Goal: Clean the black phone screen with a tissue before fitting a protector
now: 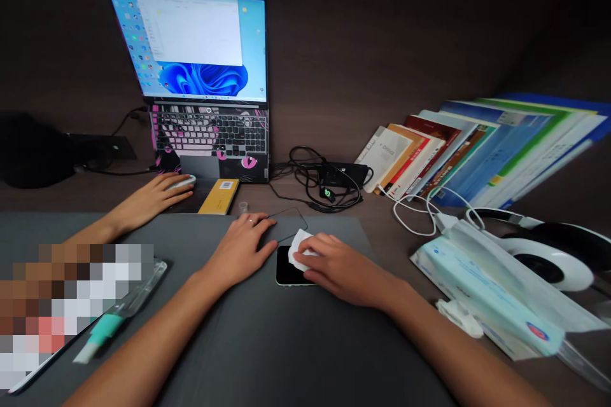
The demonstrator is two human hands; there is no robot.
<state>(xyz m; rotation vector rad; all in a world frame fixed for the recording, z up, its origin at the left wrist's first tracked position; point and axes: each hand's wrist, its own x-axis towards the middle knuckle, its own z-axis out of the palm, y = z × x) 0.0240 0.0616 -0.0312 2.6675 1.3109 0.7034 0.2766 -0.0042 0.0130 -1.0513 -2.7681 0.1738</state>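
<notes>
A black phone (286, 270) lies face up on the grey mat (267, 343). My right hand (341, 269) presses a small white wipe (300, 249) onto the phone's upper right part, fingers closed on the wipe. My left hand (238, 248), with a ring on one finger, rests flat on the mat just left of the phone, fingers stretched out. Its fingertips touch a thin clear sheet (289, 226) lying beyond the phone.
An open laptop (205, 108) stands at the back, with another person's hand (153, 200) on a mouse (184, 182) beside a yellow box (219, 196). Cables and a charger (334, 181), leaning books (468, 152), headphones (548, 254), packets (491, 296) and a wrapped tool (114, 321) surround the mat.
</notes>
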